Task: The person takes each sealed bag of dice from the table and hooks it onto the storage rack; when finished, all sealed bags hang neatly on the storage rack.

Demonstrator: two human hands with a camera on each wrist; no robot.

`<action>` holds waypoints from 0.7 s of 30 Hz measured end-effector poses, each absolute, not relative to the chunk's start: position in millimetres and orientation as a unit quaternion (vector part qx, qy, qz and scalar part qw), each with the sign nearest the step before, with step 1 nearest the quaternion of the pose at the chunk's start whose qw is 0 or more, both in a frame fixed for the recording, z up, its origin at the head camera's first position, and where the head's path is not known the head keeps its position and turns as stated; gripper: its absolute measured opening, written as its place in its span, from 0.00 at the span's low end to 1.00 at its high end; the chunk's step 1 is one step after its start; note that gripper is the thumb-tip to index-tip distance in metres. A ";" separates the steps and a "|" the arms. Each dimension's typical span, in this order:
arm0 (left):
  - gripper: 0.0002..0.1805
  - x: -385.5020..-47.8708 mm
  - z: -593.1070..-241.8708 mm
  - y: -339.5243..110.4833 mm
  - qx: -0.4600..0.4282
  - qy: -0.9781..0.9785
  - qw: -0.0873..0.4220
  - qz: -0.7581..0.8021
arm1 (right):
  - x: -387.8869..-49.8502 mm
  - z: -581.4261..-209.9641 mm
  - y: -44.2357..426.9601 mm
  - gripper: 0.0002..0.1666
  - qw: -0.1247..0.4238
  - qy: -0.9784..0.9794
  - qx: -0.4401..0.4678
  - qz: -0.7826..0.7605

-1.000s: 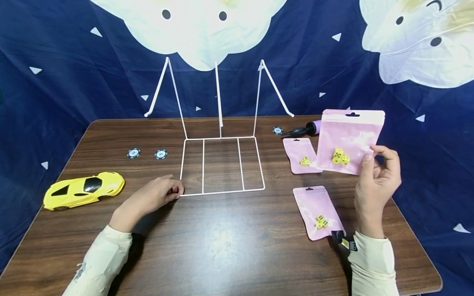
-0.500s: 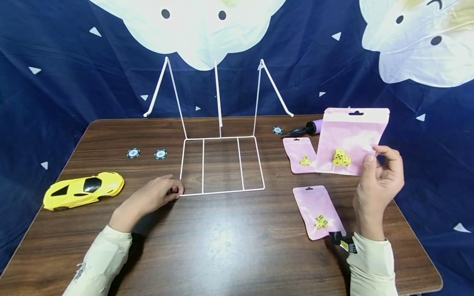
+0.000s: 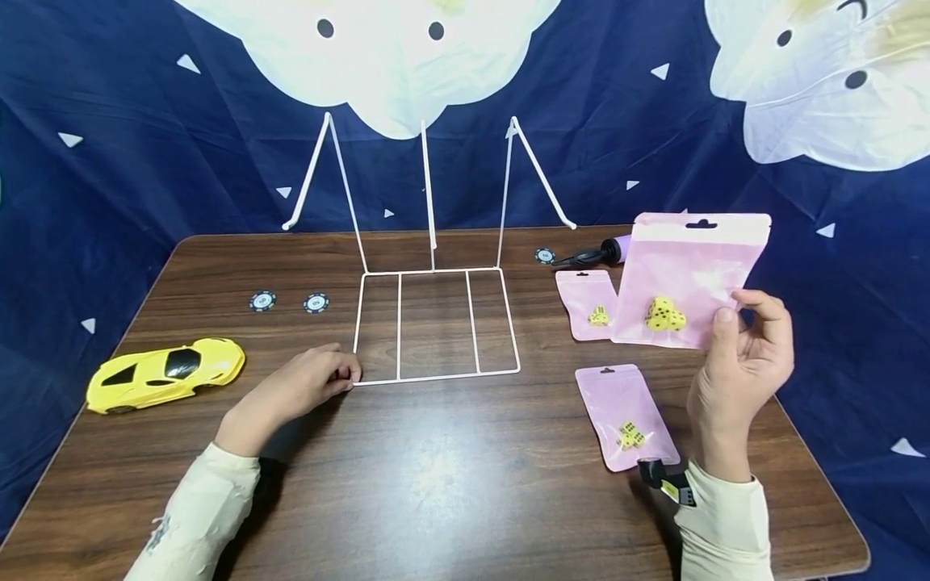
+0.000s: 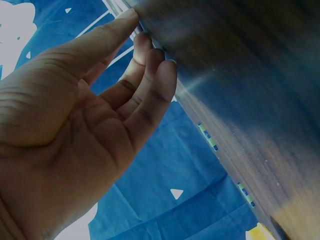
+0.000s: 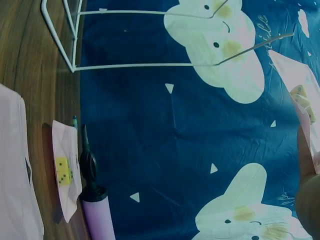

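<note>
In the head view my right hand (image 3: 741, 367) pinches the right edge of a pink zip bag (image 3: 697, 270) between thumb and fingers. The bag hangs upright above the table's right side, with yellow dice (image 3: 664, 315) showing inside. Part of it also appears at the right edge of the right wrist view. A white wire display rack (image 3: 399, 323) with three upright hooked arms stands at the table's centre. At its front left corner my left hand (image 3: 308, 379) grips the wire. Thumb and curled fingers meet at the frame in the left wrist view.
Two more pink bags with dice, a far one (image 3: 583, 290) and a near one (image 3: 617, 395), lie on the right. Behind them are a purple-and-black hand pump (image 3: 606, 252) and a poker chip (image 3: 545, 256). Two chips (image 3: 316, 303) and a yellow toy car (image 3: 167, 374) occupy the left.
The held bag has swung slightly, its top edge shifting right and its lower part coming nearer. My right wrist has moved a little left. The left hand and rack have not moved.
</note>
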State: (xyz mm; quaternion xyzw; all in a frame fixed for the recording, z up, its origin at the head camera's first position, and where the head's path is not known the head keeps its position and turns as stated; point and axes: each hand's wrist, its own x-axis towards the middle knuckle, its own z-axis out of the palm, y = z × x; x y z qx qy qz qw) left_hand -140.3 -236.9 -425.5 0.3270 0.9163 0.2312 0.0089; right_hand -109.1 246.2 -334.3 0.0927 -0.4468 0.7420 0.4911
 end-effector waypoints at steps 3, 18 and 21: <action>0.15 -138.5 -418.9 -234.1 0.312 0.923 0.027 0.221 | -108.9 -334.8 243.7 0.11 0.486 -0.441 0.097 0.748; 0.14 -138.5 -416.0 -231.1 0.311 0.924 0.034 0.219 | -109.5 -339.4 235.3 0.11 0.470 -0.431 0.103 0.764; 0.14 -138.4 -416.6 -231.6 0.313 0.923 0.034 0.220 | -109.9 -339.7 231.8 0.11 0.466 -0.424 0.109 0.769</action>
